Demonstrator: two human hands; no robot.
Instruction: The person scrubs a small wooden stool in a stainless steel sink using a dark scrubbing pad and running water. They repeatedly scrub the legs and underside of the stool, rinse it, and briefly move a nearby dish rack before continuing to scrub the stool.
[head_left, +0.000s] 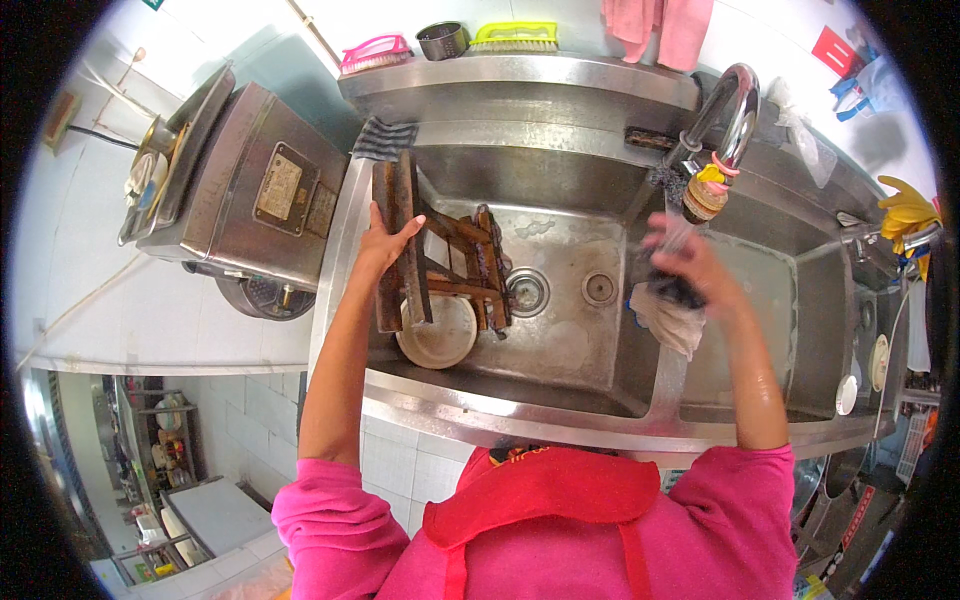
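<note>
My left hand (388, 244) rests with spread fingers on the top boards of a dark wooden stool (415, 262), which lies on its side in the left basin of a steel double sink (562, 345). Part of the stool lies over a round pale basin (437, 334). My right hand (686, 262) is blurred over the sink divider, just below the tap (739, 97) with its cloth-wrapped spout. A pale cloth (671, 319) and something dark are right under this hand; whether the fingers grip them cannot be told.
A striped grey cloth (385, 139) lies at the sink's back left corner. On the back ledge stand a pink brush (375, 54), a perforated metal cup (442, 40) and a yellow-green brush (514, 36). A steel machine (247, 180) stands at the left. Yellow gloves (906, 211) hang at the right.
</note>
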